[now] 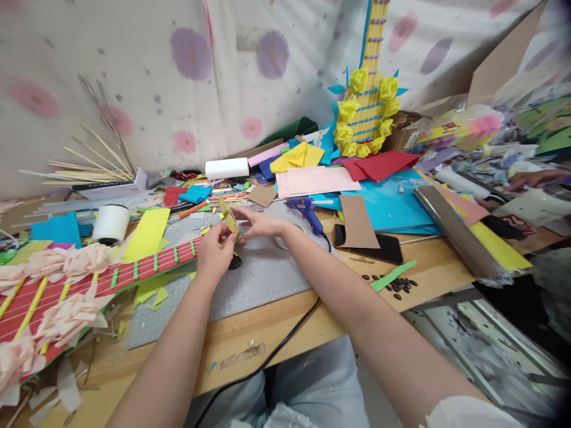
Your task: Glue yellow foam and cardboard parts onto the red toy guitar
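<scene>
Left hand (215, 249) and right hand (259, 224) together, fingers pinched.

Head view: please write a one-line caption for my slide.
Both hands, left hand and right hand, hold a small yellow-green paper piece above a grey cutting mat.

I can read almost no writing anywhere on my worktop (285, 324). The one exception is a dark card (517, 226) lying to the right of the blue glue gun (307, 213), past the silver roll (450, 229); it carries red marks that look like the digits 22, though they are too blurred for me to be sure. Every other printed surface is too small or smeared.
</scene>
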